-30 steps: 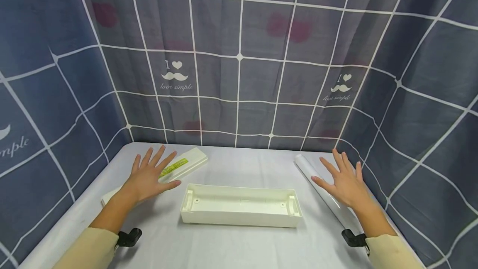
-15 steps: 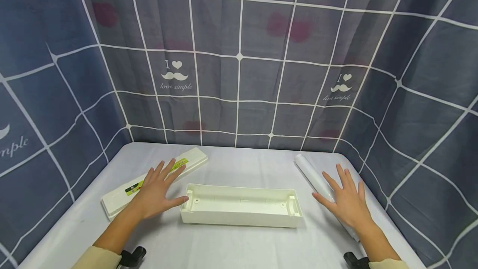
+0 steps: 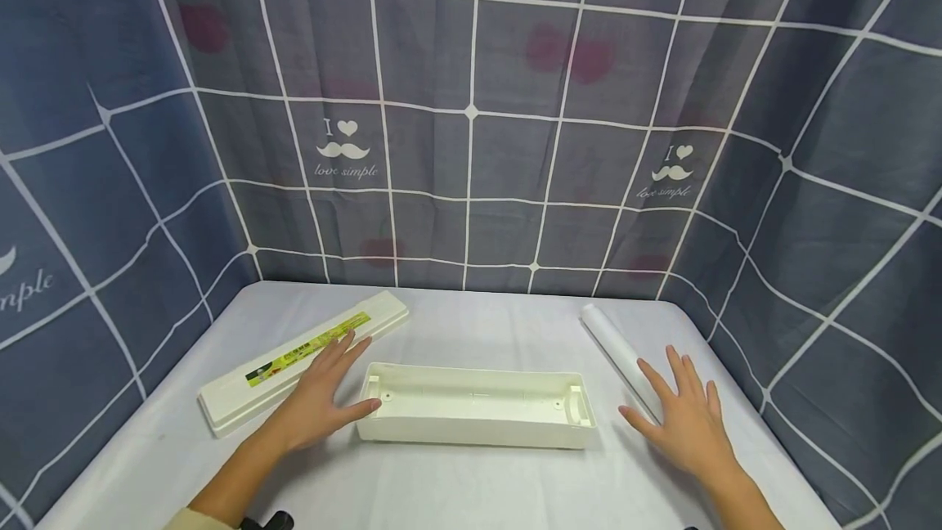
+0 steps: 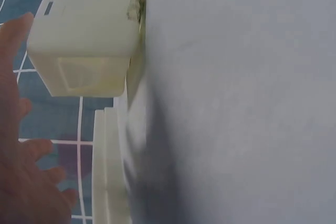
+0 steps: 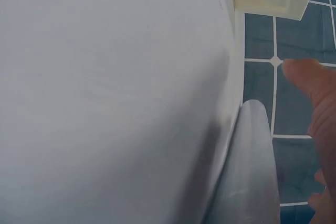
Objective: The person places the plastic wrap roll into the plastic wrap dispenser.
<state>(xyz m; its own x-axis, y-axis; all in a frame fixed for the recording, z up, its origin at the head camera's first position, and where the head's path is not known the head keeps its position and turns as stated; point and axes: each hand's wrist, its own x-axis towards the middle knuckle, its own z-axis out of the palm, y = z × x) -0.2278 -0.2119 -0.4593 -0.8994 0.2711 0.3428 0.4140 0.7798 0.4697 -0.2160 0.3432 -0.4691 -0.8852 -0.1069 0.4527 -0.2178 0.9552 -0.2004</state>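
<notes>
Left hand [image 3: 312, 409] and right hand [image 3: 686, 428] had moved away from the bench's [image 3: 471, 493] far edge, fingers spread and holding nothing. Between them lay the box [image 3: 474, 430]; the lid [image 3: 294, 356] slanted toward the far left corner, the roll [image 3: 620, 358] toward the far right.

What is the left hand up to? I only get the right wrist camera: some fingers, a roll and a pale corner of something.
Observer: The left hand has its fingers spread and grips nothing.
Operator: And that pale corner, what does it belong to?
Observer: A long box, open at the top.
Operator: Funny, I'd never have guessed. Anything else lying about?
Observer: Yes, a lid with a yellow-green label, off to the box's left.
</notes>
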